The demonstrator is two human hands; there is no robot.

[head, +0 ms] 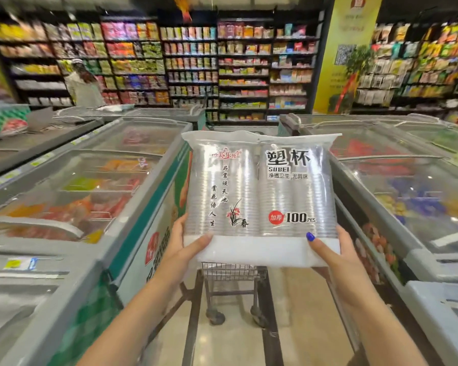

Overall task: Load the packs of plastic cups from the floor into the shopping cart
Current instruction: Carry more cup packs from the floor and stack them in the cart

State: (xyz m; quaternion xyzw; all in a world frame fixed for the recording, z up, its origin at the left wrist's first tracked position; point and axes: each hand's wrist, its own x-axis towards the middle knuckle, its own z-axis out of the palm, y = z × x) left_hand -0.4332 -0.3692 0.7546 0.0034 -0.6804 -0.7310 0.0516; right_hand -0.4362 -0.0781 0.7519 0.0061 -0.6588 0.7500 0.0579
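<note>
Setting: supermarket aisle between glass-topped freezers [95, 186]; tiled floor beneath; stocked shelves [191, 62] far behind
Left hand [181, 249]: thumb over the front, fingers behind, gripping the lower left corner of the pack of plastic cups [259, 196]
Right hand [336, 257]: same clasp on the lower right corner; blue nail polish on the thumb
Pack position: upright, lifted above the shopping cart [230, 276], whose wire basket shows just beneath; not yet inside
Risk: slick film held only at the bottom; top may tip forward or slide free, missing the basket
Writing: "塑杯", "SUBEI", "加厚", "100 PCS"; smaller script too fine to be sure of
Far: a person [82, 85] at the shelves; yellow pillar [347, 48] bearing a QR code
</note>
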